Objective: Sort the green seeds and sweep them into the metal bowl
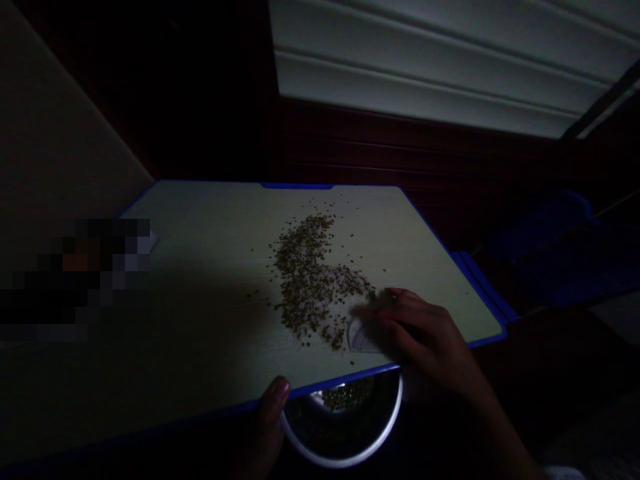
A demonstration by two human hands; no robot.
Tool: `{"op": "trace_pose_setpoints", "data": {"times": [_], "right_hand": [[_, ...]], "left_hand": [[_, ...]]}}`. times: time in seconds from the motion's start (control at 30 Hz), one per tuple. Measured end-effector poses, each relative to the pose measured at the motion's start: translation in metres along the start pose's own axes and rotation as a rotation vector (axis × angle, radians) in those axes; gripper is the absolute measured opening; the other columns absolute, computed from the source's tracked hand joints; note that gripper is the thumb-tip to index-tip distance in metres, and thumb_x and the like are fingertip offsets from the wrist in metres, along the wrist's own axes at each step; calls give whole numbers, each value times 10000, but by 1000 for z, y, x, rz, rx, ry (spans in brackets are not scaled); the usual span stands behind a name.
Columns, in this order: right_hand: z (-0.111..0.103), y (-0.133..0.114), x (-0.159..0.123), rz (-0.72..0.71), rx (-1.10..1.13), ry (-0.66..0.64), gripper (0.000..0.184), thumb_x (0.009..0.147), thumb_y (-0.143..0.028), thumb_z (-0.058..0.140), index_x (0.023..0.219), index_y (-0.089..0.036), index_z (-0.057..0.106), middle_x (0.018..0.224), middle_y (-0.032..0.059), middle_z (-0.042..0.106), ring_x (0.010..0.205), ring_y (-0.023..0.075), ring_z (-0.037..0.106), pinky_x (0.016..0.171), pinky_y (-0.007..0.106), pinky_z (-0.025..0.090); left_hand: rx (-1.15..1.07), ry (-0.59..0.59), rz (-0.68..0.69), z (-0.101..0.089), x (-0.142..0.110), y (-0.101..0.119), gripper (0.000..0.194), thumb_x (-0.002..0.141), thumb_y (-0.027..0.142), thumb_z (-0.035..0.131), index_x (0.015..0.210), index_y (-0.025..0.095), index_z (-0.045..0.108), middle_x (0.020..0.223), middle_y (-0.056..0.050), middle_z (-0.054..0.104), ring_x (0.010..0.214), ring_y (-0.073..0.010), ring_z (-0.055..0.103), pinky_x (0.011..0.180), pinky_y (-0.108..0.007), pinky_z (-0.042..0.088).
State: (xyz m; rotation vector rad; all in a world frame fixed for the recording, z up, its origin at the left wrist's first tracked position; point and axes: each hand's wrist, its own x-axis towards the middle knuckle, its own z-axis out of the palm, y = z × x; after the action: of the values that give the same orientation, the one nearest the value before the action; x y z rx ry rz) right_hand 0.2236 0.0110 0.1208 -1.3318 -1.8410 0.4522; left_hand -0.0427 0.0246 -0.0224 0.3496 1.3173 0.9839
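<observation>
A heap of small greenish-brown beans or seeds [305,287] lies spread over the middle of a pale board [210,213] with a blue edge. At the near side of the heap, my right hand [425,327] has its fingers closed on a clear protractor [361,337], its curved edge by the seeds. Below the board's near edge hangs a metal bowl [367,457] with more seeds inside. My left hand [270,420] is at the bowl's left rim, thumb up against the board's edge; its other fingers are hidden, and it appears to hold the bowl.
A pixelated patch [80,273] covers something at the board's left. Behind the board is a dark wooden surface [340,140] with pale slats [425,67] above it. Blue plastic [545,233] shows at the right. The light is very dim.
</observation>
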Motion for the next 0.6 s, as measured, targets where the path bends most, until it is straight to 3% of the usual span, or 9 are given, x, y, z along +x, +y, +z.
{"op": "trace_pose_setpoints", "data": {"times": [0.17, 0.27, 0.37, 0.47, 0.6], "right_hand": [[-1, 1, 0, -44, 9, -54, 261, 968, -179, 596, 1149, -305, 735, 1048, -4, 770, 1063, 212, 674, 1101, 447, 424], [-1, 0, 0, -70, 16, -90, 263, 968, -184, 600, 1163, -302, 731, 1017, -5, 769, 1039, 208, 686, 1134, 464, 391], [-1, -1, 1, -120, 31, -118, 273, 960, -175, 607, 1175, -297, 724, 1026, -4, 772, 1010, 201, 698, 1151, 488, 371], [-2, -2, 3, -151, 48, -125, 268, 954, -155, 605, 1151, -286, 730, 994, 2, 766, 960, 189, 700, 1151, 502, 374], [-4, -4, 3, -134, 70, -127, 271, 952, -147, 591, 1124, -298, 736, 920, -8, 750, 903, 184, 699, 1145, 504, 391]], "left_hand": [[-26, -44, -91, 4, -1, 2, 512, 332, 580, 894, 638, 217, 703, 730, -90, 738, 1148, -485, 616, 1113, -567, 412], [-14, 32, -85, 6, -2, 3, 497, 301, 525, 889, 641, 243, 663, 741, -93, 742, 1188, -496, 598, 1076, -581, 450], [13, 103, -66, 4, -1, 2, 469, 342, 507, 880, 667, 258, 652, 783, -88, 763, 1283, -497, 545, 1128, -599, 388], [-10, 72, -77, 2, -1, 1, 435, 385, 501, 885, 652, 260, 641, 824, -73, 791, 1293, -481, 552, 1154, -590, 362], [-83, -16, -126, 4, -5, 4, 466, 391, 539, 898, 671, 235, 684, 795, -72, 789, 1219, -452, 616, 1107, -546, 443]]}}
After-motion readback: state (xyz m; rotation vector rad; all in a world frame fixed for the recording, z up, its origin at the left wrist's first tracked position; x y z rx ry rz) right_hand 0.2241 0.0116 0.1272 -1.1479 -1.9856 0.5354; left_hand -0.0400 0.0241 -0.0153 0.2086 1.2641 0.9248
